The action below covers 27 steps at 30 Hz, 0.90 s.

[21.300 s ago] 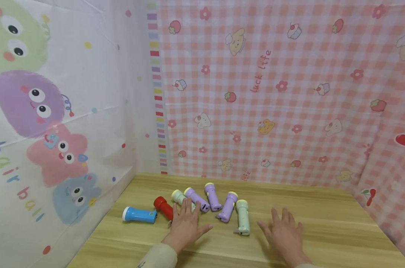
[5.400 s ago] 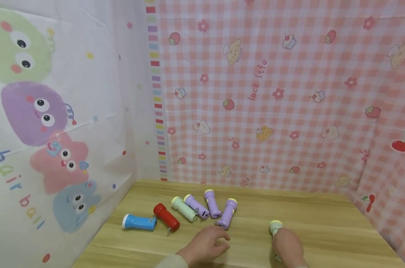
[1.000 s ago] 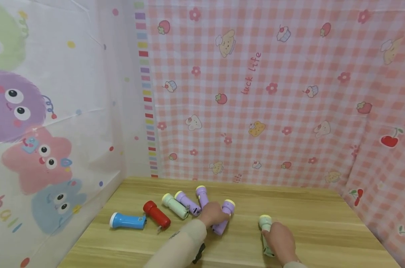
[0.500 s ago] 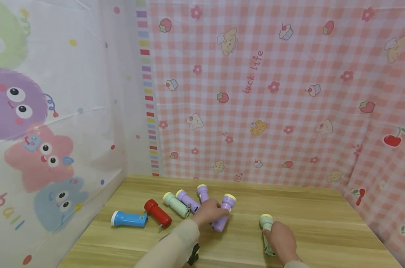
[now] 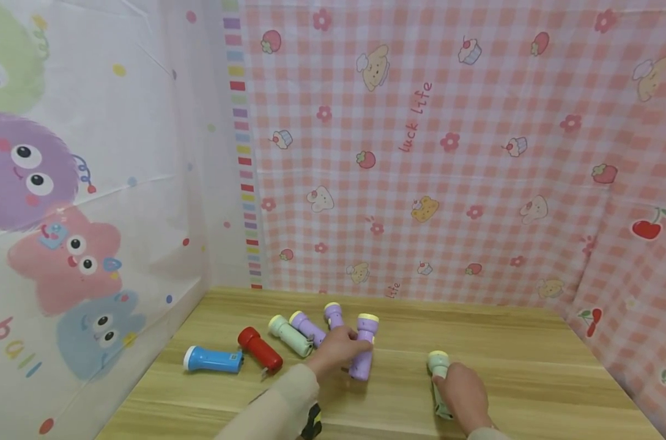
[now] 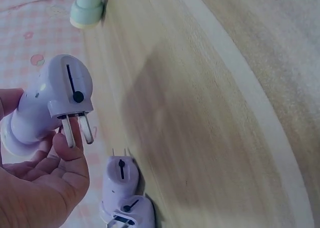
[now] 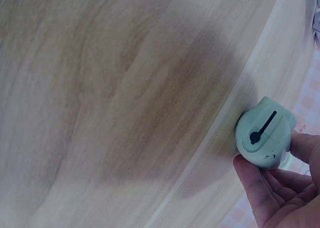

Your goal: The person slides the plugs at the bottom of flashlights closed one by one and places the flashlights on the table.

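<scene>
The left hand (image 5: pixel 337 354) pinches a purple torch (image 5: pixel 360 368) near the middle of the counter (image 5: pixel 503 342), its fingers (image 6: pixel 72 160) parted by the torch's width; metal prongs (image 6: pixel 68 131) stick out. Well apart, the right hand (image 5: pixel 463 394) has its fingers curled round a green torch (image 5: pixel 438 366). Leftward lie two more purple torches (image 5: pixel 334 314), another green torch (image 5: pixel 290 336), a red torch (image 5: pixel 260 351) and a blue torch (image 5: pixel 213 359), its label (image 5: pixel 233 357) unreadable. The pink cloth (image 5: pixel 415 177) reads "luck life"; the sheet (image 5: pixel 140 128) shows "ball".
</scene>
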Each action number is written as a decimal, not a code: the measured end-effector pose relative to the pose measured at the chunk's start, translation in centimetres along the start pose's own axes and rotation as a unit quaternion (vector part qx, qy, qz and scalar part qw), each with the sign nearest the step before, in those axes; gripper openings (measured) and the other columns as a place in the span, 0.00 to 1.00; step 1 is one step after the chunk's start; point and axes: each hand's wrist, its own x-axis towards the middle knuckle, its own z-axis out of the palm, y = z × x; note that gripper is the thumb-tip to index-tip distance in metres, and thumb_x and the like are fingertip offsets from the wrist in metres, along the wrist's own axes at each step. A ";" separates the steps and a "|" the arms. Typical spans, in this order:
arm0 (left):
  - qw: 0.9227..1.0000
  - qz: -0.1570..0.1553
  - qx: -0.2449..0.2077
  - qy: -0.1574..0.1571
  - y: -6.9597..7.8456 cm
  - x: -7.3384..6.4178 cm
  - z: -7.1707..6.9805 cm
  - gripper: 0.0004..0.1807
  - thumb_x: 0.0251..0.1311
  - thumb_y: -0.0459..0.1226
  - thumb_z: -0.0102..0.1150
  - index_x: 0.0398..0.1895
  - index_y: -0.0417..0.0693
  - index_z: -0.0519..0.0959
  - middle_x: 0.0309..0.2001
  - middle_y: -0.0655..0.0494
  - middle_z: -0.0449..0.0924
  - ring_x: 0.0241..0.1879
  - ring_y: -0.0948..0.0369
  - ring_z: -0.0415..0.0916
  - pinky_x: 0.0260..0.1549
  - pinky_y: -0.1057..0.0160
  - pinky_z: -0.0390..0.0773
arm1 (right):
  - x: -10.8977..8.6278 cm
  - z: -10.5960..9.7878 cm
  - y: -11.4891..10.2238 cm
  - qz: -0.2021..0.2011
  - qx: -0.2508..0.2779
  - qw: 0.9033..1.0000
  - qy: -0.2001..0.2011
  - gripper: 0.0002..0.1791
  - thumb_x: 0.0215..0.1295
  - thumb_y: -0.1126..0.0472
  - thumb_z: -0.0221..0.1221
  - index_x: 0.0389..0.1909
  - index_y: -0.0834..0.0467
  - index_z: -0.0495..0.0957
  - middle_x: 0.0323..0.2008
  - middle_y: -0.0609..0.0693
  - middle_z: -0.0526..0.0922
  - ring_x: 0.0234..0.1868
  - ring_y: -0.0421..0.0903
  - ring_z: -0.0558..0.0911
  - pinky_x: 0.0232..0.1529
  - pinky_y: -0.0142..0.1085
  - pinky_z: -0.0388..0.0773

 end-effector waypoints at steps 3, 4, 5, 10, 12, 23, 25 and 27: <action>1.000 -0.009 -0.008 0.000 -0.1 0.0 0.0 0.15 0.54 0.42 0.68 0.33 0.38 0.77 0.34 0.51 0.76 0.35 0.57 0.72 0.33 0.59 0.77 | 0.0 0.0 0.0 0.001 0.002 1.000 -0.002 0.18 0.64 0.57 0.63 0.22 0.64 0.73 0.18 0.50 0.72 0.21 0.47 0.72 0.22 0.39 0.70; 1.000 -0.011 -0.011 0.000 -0.2 -0.1 0.0 0.15 0.54 0.41 0.69 0.33 0.38 0.77 0.34 0.51 0.75 0.35 0.57 0.72 0.32 0.59 0.76 | 0.0 0.0 0.0 0.001 0.004 1.000 -0.003 0.17 0.64 0.57 0.63 0.22 0.64 0.73 0.18 0.50 0.72 0.21 0.47 0.72 0.22 0.39 0.70; 1.000 -0.012 -0.016 0.000 -0.2 -0.1 0.0 0.15 0.54 0.40 0.69 0.32 0.38 0.77 0.33 0.51 0.75 0.35 0.57 0.72 0.32 0.60 0.76 | 0.0 0.0 0.0 0.002 0.005 1.000 -0.004 0.17 0.64 0.57 0.63 0.22 0.64 0.73 0.18 0.50 0.72 0.21 0.47 0.72 0.22 0.39 0.70; 1.000 -0.007 -0.026 -0.005 -0.1 -0.6 -0.2 0.15 0.53 0.39 0.69 0.33 0.36 0.78 0.34 0.51 0.76 0.35 0.56 0.72 0.32 0.60 0.76 | 0.0 -0.1 0.1 0.003 0.008 1.000 -0.001 0.17 0.64 0.57 0.63 0.22 0.63 0.73 0.18 0.50 0.72 0.21 0.47 0.71 0.21 0.38 0.69; 0.999 -0.002 -0.030 -0.009 -0.1 -0.7 -0.4 0.15 0.53 0.39 0.69 0.34 0.35 0.80 0.34 0.51 0.77 0.35 0.57 0.73 0.33 0.60 0.77 | -0.1 -0.1 0.2 0.002 0.008 1.000 -0.002 0.17 0.64 0.57 0.63 0.22 0.63 0.73 0.18 0.50 0.72 0.21 0.47 0.71 0.21 0.38 0.69; 0.992 -0.021 -0.127 -0.012 -0.9 -0.7 -0.6 0.12 0.55 0.38 0.70 0.30 0.36 0.81 0.26 0.56 0.76 0.25 0.63 0.72 0.27 0.63 0.78 | -0.1 -0.1 0.1 -0.004 0.009 1.000 0.001 0.18 0.64 0.57 0.63 0.21 0.63 0.72 0.18 0.50 0.72 0.21 0.47 0.71 0.21 0.38 0.69; 0.988 -0.032 -0.148 -0.017 -1.1 -0.7 -0.6 0.12 0.56 0.38 0.70 0.31 0.36 0.81 0.27 0.56 0.76 0.25 0.63 0.72 0.28 0.62 0.79 | -0.1 -0.1 0.1 -0.002 0.013 1.000 -0.001 0.18 0.65 0.56 0.62 0.21 0.62 0.72 0.18 0.50 0.71 0.20 0.47 0.71 0.21 0.38 0.68; 0.985 -0.041 -0.168 -0.023 -1.2 -0.6 -0.6 0.13 0.57 0.38 0.70 0.32 0.34 0.81 0.28 0.55 0.77 0.25 0.63 0.73 0.31 0.59 0.81 | -0.1 -0.1 0.2 -0.001 0.014 1.000 -0.002 0.18 0.65 0.56 0.62 0.20 0.62 0.72 0.18 0.50 0.71 0.20 0.47 0.71 0.21 0.38 0.68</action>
